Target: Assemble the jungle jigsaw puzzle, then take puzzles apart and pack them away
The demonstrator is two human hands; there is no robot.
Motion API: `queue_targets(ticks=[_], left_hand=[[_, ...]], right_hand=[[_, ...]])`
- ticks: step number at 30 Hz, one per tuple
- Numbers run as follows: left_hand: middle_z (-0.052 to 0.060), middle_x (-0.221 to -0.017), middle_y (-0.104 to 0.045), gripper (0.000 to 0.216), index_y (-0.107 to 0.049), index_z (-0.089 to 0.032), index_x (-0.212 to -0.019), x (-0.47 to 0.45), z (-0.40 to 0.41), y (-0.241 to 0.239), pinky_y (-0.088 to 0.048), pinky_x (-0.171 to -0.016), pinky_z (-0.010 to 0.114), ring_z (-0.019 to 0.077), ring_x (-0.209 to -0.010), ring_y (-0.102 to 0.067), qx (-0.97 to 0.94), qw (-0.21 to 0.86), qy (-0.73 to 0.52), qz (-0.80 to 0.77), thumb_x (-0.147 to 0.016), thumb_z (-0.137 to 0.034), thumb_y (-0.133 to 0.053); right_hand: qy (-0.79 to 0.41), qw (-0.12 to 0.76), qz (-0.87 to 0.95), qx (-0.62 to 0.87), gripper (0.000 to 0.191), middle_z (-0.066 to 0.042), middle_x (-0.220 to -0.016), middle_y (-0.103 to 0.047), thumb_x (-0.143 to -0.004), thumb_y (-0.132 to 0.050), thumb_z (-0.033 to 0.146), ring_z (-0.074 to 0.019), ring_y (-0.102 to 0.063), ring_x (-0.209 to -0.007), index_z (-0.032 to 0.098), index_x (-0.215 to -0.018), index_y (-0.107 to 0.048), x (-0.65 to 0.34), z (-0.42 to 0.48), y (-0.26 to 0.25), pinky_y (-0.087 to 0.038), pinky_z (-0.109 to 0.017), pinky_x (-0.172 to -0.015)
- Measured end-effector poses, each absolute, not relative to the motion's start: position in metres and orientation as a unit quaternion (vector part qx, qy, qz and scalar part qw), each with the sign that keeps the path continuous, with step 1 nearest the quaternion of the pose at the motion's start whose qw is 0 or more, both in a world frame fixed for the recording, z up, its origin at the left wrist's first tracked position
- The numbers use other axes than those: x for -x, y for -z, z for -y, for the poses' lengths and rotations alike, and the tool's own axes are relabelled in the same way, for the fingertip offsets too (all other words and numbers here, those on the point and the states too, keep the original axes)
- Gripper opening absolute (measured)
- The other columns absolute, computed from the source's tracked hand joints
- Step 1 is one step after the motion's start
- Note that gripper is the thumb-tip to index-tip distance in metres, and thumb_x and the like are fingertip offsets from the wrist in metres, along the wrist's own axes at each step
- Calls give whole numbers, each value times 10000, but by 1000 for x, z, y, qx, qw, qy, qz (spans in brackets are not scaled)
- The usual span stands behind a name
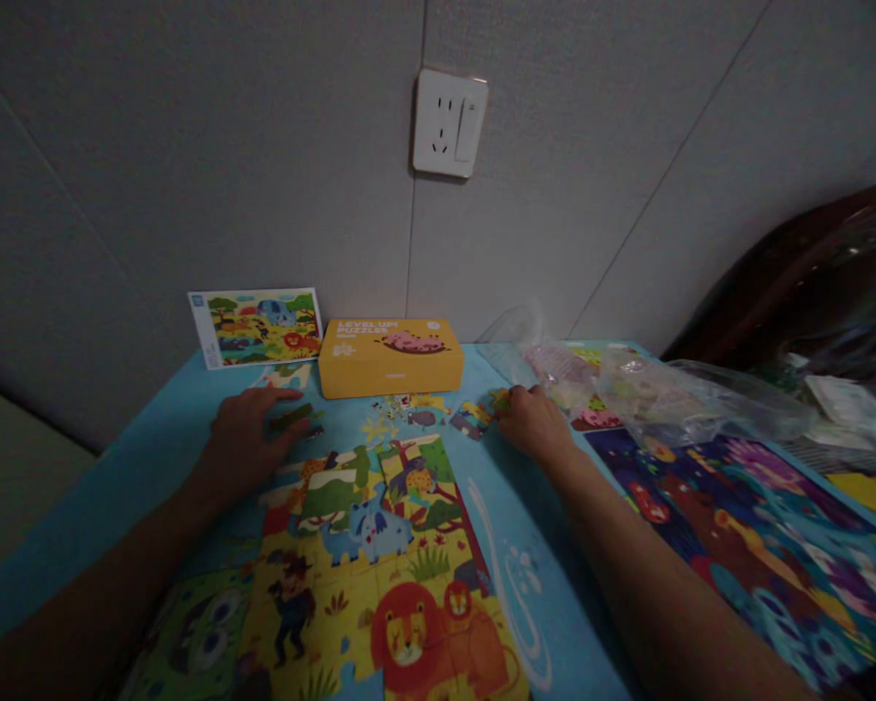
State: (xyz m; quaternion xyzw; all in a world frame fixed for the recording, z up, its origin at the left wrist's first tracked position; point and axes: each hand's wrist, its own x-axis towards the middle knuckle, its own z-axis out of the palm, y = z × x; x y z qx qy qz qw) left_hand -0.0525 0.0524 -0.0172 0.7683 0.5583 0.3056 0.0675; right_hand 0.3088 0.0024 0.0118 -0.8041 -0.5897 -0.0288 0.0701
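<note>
My left hand (246, 440) gapes around a dim puzzle piece (290, 419); whether my curled right hand (532, 423) grips anything, I can't tell.

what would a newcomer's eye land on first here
The big red-maned lions likely catch the eye first, near the bottom middle of the view, on the partly built animal puzzle lying on the blue surface. Beyond it, by the wall, sits a bright yellow box, with a picture card upright on its left. A dark, colourful puzzle lies at the right.
</note>
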Motion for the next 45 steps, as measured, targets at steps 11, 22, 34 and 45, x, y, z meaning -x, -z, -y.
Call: queue_targets(ticks=[11, 22, 34, 45], left_hand=[[80, -1588, -268, 900, -442, -414, -1417, 10, 25, -15, -35, -1086, 752, 484, -1422, -194, -954, 202, -55, -216, -610, -622, -781], [80, -1589, -273, 889, -454, -399, -1414, 0, 45, -24, -111, -1088, 752, 487, -1428, -195, -954, 224, -52, -194, -598, -400, -808], [64, -1556, -346, 775, -540, -354, -1356, 11, 26, -16, -81, -1115, 712, 464, -1434, -179, -951, 207, -77, -217, -616, -364, -773], [-57, -567, -501, 189, -582, -170, -765, 19, 13, -15, -318, -446, 185, 68, -468, -417, -817, 452, -178, -312, -781, -336, -671]], right_hand=[[8, 19, 548, 836, 574, -281, -1034, -681, -807, -663, 510, -349, -661, -1004, 21, -1107, -639, -325, -6, -9, -493, -361, -781], [-4, 15, 538, 843, 634, -248, -914, -714, -698, -666, 681, -351, -682, -903, 75, -870, -729, -340, -7, -6, -494, -365, -704], [-110, 434, 581, 680, 361, -60, -754, -662, -830, -571, 378, -187, -616, -651, 149, -1101, -642, -288, 6, -35, -476, -297, -607], [-614, 286, 594, 435, 356, 95, -542, -506, -668, -778, 367, -69, -453, -406, 209, -810, -492, -192, 57, 4, -350, -177, -380]])
